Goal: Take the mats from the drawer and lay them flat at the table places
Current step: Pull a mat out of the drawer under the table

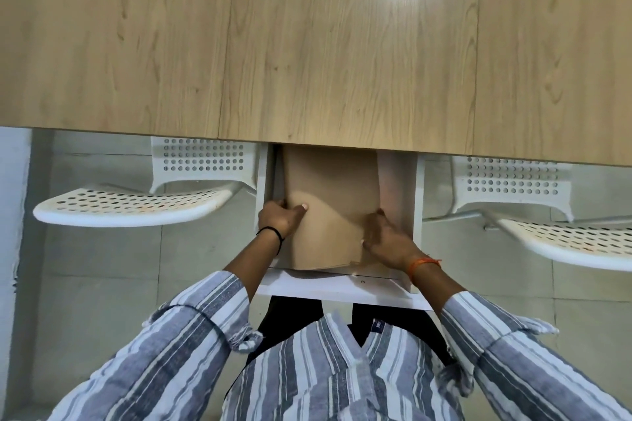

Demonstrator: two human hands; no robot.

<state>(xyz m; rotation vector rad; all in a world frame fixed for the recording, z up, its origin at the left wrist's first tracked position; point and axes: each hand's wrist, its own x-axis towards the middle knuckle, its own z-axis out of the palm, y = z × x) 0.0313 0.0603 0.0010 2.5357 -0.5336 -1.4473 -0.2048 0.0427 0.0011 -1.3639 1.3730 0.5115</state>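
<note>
A white drawer (337, 288) stands pulled out from under the front edge of the wooden table (307, 44). Inside it lies a stack of tan mats (333, 195), its far end hidden beneath the tabletop. My left hand (280, 217) grips the stack's left edge, thumb on top and fingers curled under. My right hand (386, 237) holds the stack's right edge near the front corner, fingers bent over it.
A white perforated chair (136, 205) stands left of the drawer and another white perforated chair (561, 236) stands on the right, both tucked partly under the table. Grey tiled floor (102, 284) lies below. My striped sleeves fill the lower view.
</note>
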